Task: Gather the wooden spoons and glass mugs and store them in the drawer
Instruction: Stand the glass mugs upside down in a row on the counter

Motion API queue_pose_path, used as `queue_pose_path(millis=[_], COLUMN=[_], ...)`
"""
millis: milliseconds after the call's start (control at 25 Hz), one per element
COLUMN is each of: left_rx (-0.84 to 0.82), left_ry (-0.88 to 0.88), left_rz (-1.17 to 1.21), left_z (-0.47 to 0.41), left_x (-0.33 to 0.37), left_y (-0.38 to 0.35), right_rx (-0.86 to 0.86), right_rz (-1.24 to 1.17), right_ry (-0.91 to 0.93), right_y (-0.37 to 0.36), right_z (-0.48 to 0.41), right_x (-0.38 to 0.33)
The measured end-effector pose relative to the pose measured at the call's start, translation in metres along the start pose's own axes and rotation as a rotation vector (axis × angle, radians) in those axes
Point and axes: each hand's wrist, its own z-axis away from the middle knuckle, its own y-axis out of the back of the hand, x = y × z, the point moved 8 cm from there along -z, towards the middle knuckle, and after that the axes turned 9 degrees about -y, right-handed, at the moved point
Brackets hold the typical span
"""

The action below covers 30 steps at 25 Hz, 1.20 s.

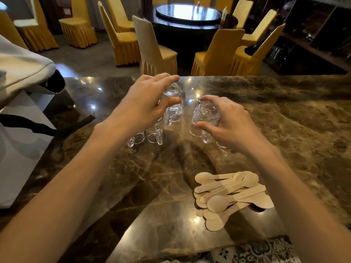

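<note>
The left hand [144,103] has its fingers [167,77] curled over the top of a glass mug [175,95], thumb pressed to its near side, so the mug is grasped from above. The right hand [230,120] has its fingers [210,100] and thumb wrapped round a second mug [206,115], which is tilted with its mouth toward the left hand; its handle [206,138] points down toward the tabletop [133,186]. The two held mugs are near each other but apart. Under and just in front of the left hand more mugs [152,136] stand on the brown marble tabletop, their handles facing the person; how many there are cannot be told through the clear glass. Another glass rim shows just beneath the right wrist. Nearer the person, by the right forearm, lies a loose heap of wooden spoons [230,194], overlapping, bowls mostly to the left. At the tabletop's left edge sits a white bag [17,141] with black straps. Beyond the tabletop stand yellow-covered chairs [121,40] around a dark round table [188,18].
</note>
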Motion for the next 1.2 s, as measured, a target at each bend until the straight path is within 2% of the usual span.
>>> queue_pose_path(millis=[400, 800, 1200], left_rx=[-0.216, -0.305, -0.303], left_ry=[0.003, 0.021, 0.027], left_rz=[-0.043, -0.129, -0.111], left_z=[-0.017, -0.018, -0.016], left_x=[-0.005, -0.026, -0.036], left_y=[-0.054, -0.082, -0.096], right_rx=[-0.098, -0.142, -0.203], right_rz=[-0.025, -0.063, -0.022], right_ry=[-0.099, -0.143, -0.158], right_y=[-0.018, -0.045, -0.07], right_z=[-0.027, -0.046, -0.051], right_x=[0.022, 0.034, 0.034])
